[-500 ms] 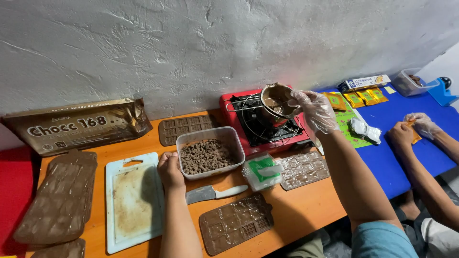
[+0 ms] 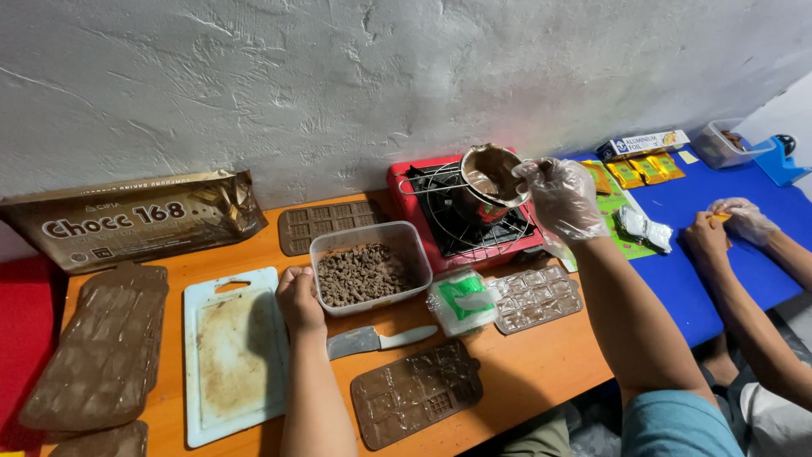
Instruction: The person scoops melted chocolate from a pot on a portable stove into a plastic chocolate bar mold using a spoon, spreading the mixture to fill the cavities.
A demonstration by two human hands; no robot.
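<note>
- Head view, things around: a clear plastic tub of chopped chocolate [image 2: 365, 269] sits mid-table, between a white cutting board [image 2: 234, 355] and a red portable stove [image 2: 461, 216]; a knife [image 2: 376, 339] lies just in front of the tub, with a brown chocolate mould [image 2: 416, 391] nearer the table edge and a clear mould [image 2: 538, 298] to the right
- A small metal pot [image 2: 492, 176] streaked with melted chocolate stands tilted on the stove's wire grate
- Left hand [image 2: 299, 298]: bare, curled into a loose fist, touching the tub's left wall
- Right hand [image 2: 564, 197]: in a clear plastic glove, fingers curled at the pot's rim; whether it grips the rim cannot be told
- Another person's hands [image 2: 729, 227] work at the right, over the blue table [image 2: 719, 271]
- Surface and room: an orange wooden table [image 2: 541, 364] against a rough white wall [image 2: 338, 76]; a large brown chocolate package [image 2: 135, 218] leans at the wall
</note>
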